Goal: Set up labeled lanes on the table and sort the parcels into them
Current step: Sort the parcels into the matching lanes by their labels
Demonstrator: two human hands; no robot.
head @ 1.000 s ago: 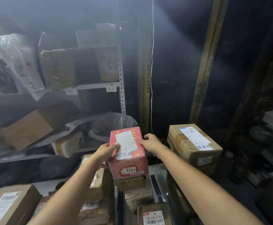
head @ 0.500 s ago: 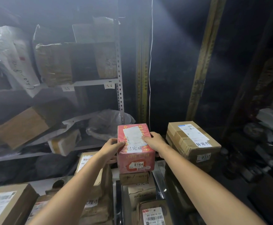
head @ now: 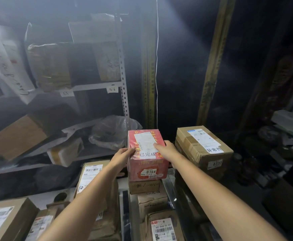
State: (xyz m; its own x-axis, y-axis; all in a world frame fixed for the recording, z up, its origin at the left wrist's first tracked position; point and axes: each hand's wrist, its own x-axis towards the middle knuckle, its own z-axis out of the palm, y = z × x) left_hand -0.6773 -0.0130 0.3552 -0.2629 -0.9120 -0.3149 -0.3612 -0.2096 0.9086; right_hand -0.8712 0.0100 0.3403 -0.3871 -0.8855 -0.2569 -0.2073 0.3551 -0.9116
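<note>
The red parcel (head: 146, 153) sits dead ahead at 12 o'clock on a small brown box (head: 144, 186), its long axis running 12 to 6. The left hand (head: 123, 155) grips its 9 o'clock face. The right hand (head: 166, 150) clasps its 3 o'clock edge. Both are equally near. A taped carton (head: 203, 146) stands just beside, at 3 o'clock.

I see the red box (head: 147, 164) moves right vs 1 s ago, untilts, closer to the 0337 carton (head: 203, 150); right hand (head: 166, 150) now over its label.
</note>
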